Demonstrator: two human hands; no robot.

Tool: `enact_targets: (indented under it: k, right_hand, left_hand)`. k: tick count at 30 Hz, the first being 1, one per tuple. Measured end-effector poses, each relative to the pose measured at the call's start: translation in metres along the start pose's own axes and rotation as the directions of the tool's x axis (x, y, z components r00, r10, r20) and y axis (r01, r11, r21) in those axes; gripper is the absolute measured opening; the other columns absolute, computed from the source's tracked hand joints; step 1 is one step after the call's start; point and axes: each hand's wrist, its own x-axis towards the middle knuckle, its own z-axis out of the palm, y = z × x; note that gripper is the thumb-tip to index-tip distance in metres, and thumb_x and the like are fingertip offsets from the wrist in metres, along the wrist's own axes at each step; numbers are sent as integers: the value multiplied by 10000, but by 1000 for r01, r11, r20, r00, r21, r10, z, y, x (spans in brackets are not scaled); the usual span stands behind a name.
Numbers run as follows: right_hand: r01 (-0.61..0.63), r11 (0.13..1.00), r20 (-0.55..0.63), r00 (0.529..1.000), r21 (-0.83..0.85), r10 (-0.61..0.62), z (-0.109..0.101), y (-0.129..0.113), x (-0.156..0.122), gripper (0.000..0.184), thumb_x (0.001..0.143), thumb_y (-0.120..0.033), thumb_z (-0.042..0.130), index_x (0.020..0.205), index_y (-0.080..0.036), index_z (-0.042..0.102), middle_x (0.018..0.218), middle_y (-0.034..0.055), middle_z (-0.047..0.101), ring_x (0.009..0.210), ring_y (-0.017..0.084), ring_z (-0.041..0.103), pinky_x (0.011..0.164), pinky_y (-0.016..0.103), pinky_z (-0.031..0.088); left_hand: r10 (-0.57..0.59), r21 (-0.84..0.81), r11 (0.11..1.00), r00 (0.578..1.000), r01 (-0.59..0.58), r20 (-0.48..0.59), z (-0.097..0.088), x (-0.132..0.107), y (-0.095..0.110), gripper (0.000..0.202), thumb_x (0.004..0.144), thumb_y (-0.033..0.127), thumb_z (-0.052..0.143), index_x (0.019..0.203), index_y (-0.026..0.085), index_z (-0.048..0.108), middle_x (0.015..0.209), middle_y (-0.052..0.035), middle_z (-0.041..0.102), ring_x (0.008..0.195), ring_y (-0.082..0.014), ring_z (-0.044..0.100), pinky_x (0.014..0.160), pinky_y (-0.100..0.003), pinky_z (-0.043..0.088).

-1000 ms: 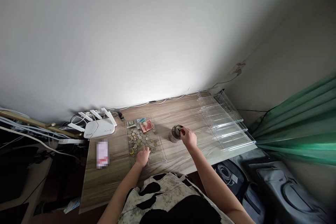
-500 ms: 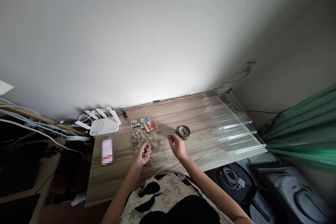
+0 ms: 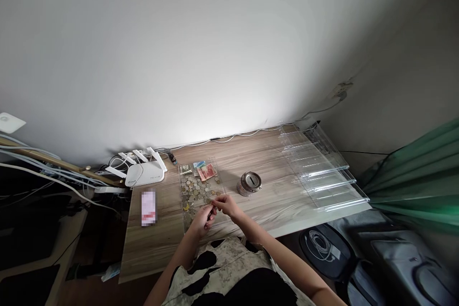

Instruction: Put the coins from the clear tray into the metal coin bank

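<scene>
My left hand (image 3: 203, 220) is closed over the front of a clear tray, around several coins that showed in its palm a moment ago. My right hand (image 3: 225, 205) meets it, thumb and fingers pinched together at the left fingertips; what lies in that pinch is too small to make out. Under and behind the hands, loose coins (image 3: 192, 190) cover the clear tray (image 3: 180, 186). A red banknote (image 3: 207, 172), a blue one (image 3: 199, 165) and a greyish one (image 3: 185, 169) lie at its back. Right of the tray stands a round coin bank (image 3: 250, 185) with a slotted lid.
Stacked clear acrylic trays (image 3: 322, 172) occupy the table's right end. A white router (image 3: 145, 173) with cables stands at the back left, and a pinkish blurred packet (image 3: 148, 208) lies before it. A cable (image 3: 236, 134) runs along the wall.
My right hand has moved left, away from the coin bank, to my left hand. My left hand has turned and shifted slightly right, so its coins are now hidden. The view has shifted slightly.
</scene>
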Motion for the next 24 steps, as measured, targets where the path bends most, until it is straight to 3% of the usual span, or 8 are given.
enact_targets:
  k: [3,4,6,8,11,14,20,24]
  right_hand:
    - [53,996,-223,973,-71,-67,-20,-3,-10,467,710,-609,579,648,-154,666,585,41,623,553,145,505,533,255,389]
    - [68,987,-353,928,-148,-117,-33,-5,-13,458,740,-588,559,698,-150,689,646,61,657,589,158,532,554,261,400]
    - [19,933,-590,769,-360,-243,-64,-8,-20,422,813,-519,506,808,-155,718,779,88,697,675,174,575,602,263,409]
    - [-151,823,-682,650,-547,-334,-96,-11,-24,349,856,-428,482,863,-176,723,848,85,703,723,171,589,611,250,384]
    - [-384,626,-664,685,-679,-301,-126,-10,-26,246,864,-312,504,828,-201,720,845,64,699,719,153,585,561,234,313]
    - [-456,514,-627,745,-727,-226,-131,-5,-23,218,868,-268,510,809,-214,712,839,55,698,719,146,583,539,238,274]
    - [-482,519,-653,726,-706,-215,-127,-3,-19,186,853,-284,531,847,-220,706,876,53,691,752,158,596,540,245,288]
    - [-366,615,-653,678,-699,-338,-113,-12,-26,229,858,-282,512,1002,-218,678,986,50,680,809,160,603,573,229,344]
  left_hand:
    - [-81,-116,990,996,84,30,9,0,1,477,759,661,542,700,198,445,518,87,350,363,-17,145,378,-216,32]
    - [-116,-160,980,993,120,35,11,0,3,465,760,641,563,693,196,442,524,87,347,368,-16,149,374,-210,38]
    - [-174,-261,949,984,175,27,13,0,6,402,772,539,624,684,189,447,543,80,362,384,-14,186,361,-191,80]
    - [-211,-370,909,977,192,-12,13,0,9,303,798,407,645,698,178,473,565,63,405,403,-18,270,361,-167,174]
    - [-244,-537,830,964,154,-102,11,-1,10,162,867,267,557,750,159,529,608,14,508,480,-50,463,447,-162,369]
    - [-220,-648,755,970,99,-108,10,-4,12,147,898,205,466,851,130,584,741,-59,630,671,-105,624,616,-203,492]
    - [-43,-653,754,997,73,62,10,-11,19,305,847,201,450,1094,106,603,1100,-151,663,1040,-210,627,851,-332,498]
    - [52,-673,738,990,52,134,7,-14,19,420,819,201,434,1207,113,569,1260,-152,599,1223,-239,520,962,-379,436]
